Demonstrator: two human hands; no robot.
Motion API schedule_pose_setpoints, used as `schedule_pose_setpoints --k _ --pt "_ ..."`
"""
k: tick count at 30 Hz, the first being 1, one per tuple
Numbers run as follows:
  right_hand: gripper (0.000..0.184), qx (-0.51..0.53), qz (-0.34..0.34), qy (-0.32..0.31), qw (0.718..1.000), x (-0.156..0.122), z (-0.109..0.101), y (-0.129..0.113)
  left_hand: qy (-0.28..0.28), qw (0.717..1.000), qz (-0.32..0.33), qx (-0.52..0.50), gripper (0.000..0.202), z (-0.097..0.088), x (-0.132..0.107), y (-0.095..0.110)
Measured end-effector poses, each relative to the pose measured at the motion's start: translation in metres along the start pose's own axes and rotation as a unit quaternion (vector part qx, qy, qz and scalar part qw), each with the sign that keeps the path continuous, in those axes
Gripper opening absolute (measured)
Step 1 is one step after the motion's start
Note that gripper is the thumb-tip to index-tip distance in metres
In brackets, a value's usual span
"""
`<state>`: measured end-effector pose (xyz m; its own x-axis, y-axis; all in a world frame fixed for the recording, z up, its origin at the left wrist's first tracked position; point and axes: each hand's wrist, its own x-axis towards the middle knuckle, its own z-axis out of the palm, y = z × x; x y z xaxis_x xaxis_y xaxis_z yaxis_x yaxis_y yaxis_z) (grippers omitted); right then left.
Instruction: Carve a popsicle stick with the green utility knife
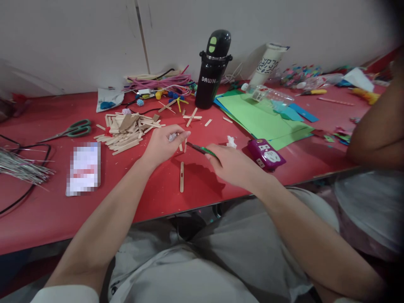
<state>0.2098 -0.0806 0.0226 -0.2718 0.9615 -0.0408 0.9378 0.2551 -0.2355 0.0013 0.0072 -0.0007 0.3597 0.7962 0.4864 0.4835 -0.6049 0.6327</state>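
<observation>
My right hand (225, 164) is wrapped round the green handle of a craft knife (202, 149), its dark blade pointing left. The blade tip is close to a small wooden craft stick (185, 145) that my left hand (164, 143) pinches between thumb and fingers. A crumpled whitish wad (172, 137) shows in the left palm; whether it is tissue or plastic I cannot tell. Below the hands, a craft stick with a dark slot (182, 177) lies on the red table (151, 198). Behind them rest crossed craft sticks (192, 117).
A heap of craft sticks (128, 132), green-handled scissors (77, 128) and a phone (83, 168) lie leftward. A black bottle (208, 80) stands at the back. To the right are green paper sheets (268, 118), a purple power socket box (267, 155) and another person's arm (378, 122).
</observation>
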Motion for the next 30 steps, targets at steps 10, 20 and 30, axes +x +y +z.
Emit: schedule_pose_setpoints --k 10,20,30 --pt "0.024 0.256 0.012 -0.027 0.966 0.004 0.003 -0.001 0.000 1.000 -0.027 0.016 0.033 -0.002 0.002 -0.001" --pt "0.032 0.537 0.131 -0.096 0.828 0.019 0.013 -0.019 0.016 0.999 -0.031 0.032 0.035 -0.005 0.003 -0.002" --pt "0.034 0.615 0.143 -0.168 0.757 0.034 0.017 -0.017 0.011 0.998 -0.053 0.033 0.029 -0.013 0.007 -0.002"
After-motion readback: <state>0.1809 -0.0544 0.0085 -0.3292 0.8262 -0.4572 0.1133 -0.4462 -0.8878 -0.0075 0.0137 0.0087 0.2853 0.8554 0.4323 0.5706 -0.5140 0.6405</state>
